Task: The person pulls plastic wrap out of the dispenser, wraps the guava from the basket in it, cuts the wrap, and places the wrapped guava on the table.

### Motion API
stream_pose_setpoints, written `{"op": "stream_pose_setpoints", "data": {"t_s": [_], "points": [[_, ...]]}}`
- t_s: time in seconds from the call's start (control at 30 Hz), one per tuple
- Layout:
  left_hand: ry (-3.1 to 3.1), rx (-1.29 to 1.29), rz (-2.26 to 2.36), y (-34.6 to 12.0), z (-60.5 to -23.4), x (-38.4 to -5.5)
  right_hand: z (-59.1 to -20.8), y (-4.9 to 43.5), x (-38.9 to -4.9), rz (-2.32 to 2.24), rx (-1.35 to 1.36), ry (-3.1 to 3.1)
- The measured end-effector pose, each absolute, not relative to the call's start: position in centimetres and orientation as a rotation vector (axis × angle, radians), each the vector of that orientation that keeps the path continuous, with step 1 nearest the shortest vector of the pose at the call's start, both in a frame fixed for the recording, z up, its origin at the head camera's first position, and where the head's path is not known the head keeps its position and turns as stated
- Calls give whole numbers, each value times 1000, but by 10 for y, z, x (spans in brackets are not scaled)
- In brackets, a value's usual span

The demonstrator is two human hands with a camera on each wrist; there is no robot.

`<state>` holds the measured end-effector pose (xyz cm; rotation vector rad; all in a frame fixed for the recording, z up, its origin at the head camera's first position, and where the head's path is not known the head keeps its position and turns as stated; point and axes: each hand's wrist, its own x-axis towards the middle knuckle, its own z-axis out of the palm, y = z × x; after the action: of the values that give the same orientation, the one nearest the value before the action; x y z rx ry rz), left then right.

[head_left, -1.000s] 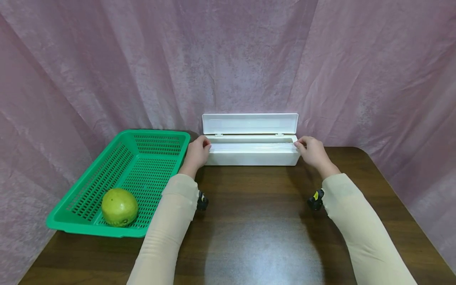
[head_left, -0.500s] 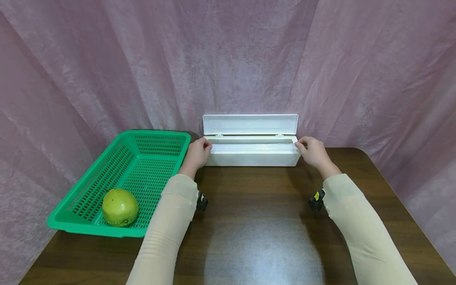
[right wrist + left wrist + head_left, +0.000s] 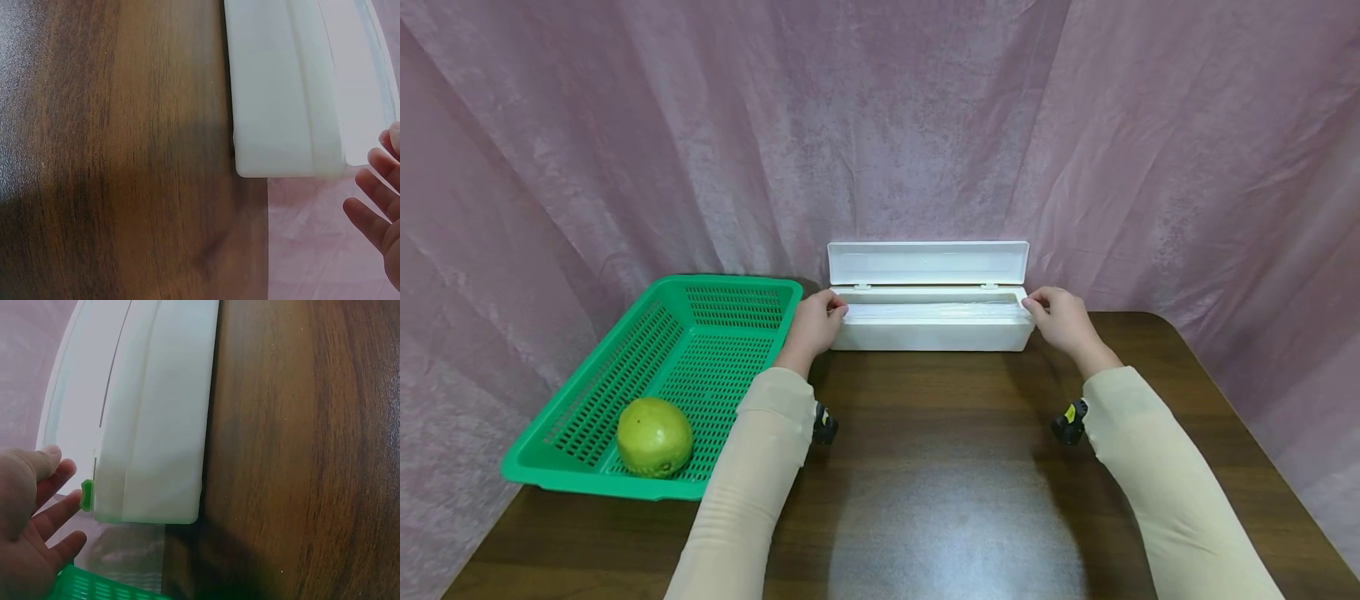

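A long white dispenser box [image 3: 928, 337] stands at the back of the table, its hinged lid [image 3: 928, 263] raised. Clear plastic wrap [image 3: 936, 311] stretches across the opening, shiny and slightly wrinkled. At the box's left end my left hand [image 3: 815, 323] pinches the film's edge between thumb and index finger; its other fingers spread loosely in the left wrist view. My right hand [image 3: 1063, 323] pinches the opposite edge at the right end, mirrored. In the right wrist view, part of that hand [image 3: 384, 203] is cut off by the frame. A small green piece [image 3: 87, 495] shows at the box's left end.
Left of the box sits a green slatted basket [image 3: 587, 367] holding a round yellow-green fruit [image 3: 655, 437]; my left forearm overlaps its right side. A pink curtain [image 3: 925, 117] hangs right behind the box. The brown wooden table [image 3: 940, 467] spans the foreground.
Both hands stay at the box's ends, almost still. The film between them looks slightly more wrinkled and shiny now. The whole view has shifted very slightly.
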<state>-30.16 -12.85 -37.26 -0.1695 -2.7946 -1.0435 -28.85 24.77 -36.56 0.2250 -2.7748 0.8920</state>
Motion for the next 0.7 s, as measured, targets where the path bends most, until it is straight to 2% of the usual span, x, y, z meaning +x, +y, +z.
{"op": "stream_pose_setpoints", "data": {"t_s": [0.7], "points": [[-2749,-192,-1116,-130,-370,-298,-361,249,-288,915,249,-2753]]}}
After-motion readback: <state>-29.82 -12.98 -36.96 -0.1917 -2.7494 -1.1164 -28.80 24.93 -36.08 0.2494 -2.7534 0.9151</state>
